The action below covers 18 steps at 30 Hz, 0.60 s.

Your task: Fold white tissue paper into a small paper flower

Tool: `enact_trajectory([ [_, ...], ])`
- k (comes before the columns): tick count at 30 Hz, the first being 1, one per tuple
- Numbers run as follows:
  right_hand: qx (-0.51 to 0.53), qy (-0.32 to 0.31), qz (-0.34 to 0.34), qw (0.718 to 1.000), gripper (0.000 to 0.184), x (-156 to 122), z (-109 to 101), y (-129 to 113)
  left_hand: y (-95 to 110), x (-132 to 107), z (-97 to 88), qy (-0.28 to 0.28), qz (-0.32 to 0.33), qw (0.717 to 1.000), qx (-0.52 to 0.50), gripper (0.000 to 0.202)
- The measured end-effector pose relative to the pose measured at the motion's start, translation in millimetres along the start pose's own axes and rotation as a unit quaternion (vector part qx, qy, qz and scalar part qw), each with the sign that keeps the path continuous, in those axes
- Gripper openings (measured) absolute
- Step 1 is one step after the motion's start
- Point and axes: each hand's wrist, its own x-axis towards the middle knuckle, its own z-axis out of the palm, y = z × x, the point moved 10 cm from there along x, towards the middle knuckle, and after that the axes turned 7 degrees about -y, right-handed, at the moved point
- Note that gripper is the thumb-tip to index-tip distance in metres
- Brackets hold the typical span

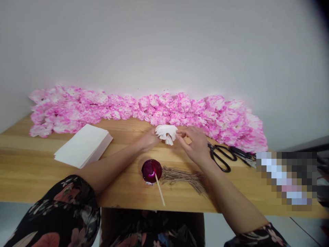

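Observation:
A white paper flower (166, 132) with ruffled petals is held up over the middle of the table. My left hand (151, 138) grips it from the left and below; its fingers are mostly hidden behind the petals. On the other side, my right hand (194, 142) pinches a petal at the flower's right edge between thumb and forefinger. Just below stands a small round dish of dark magenta dye (149, 170), with a thin wooden stick (159, 190) leaning out of it toward me.
Many pink and white paper flowers (115, 106) line the table's back along the wall. A stack of white paper (83, 144) lies left. Brown wire-like stems (183, 176) lie right of the dish. Black-handled scissors (222, 156) and pliers (243, 154) are farther right, beside a blurred-out patch.

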Motion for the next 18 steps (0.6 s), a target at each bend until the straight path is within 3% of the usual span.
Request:
enact_trajectory([
  [4,0.059,-0.016,-0.036,0.997,0.010,1,-1,-9,8,-1,6.9,-0.010,-0.006,1.000,-0.002,0.020],
  [8,0.103,0.016,0.046,0.993,0.012,0,-12,22,7,0,10.8,-0.015,-0.023,0.999,-0.017,0.024],
  [11,0.136,-0.025,0.106,0.985,0.017,-2,-1,43,4,1,12.6,-0.020,-0.033,0.999,-0.026,0.025],
  [15,0.167,-0.070,0.116,0.977,0.018,-3,13,42,1,0,8.6,-0.006,-0.036,0.999,-0.019,0.026],
  [18,0.158,-0.050,0.118,0.979,0.016,-3,9,37,1,-1,4.4,0.004,-0.036,0.999,-0.012,0.022],
])
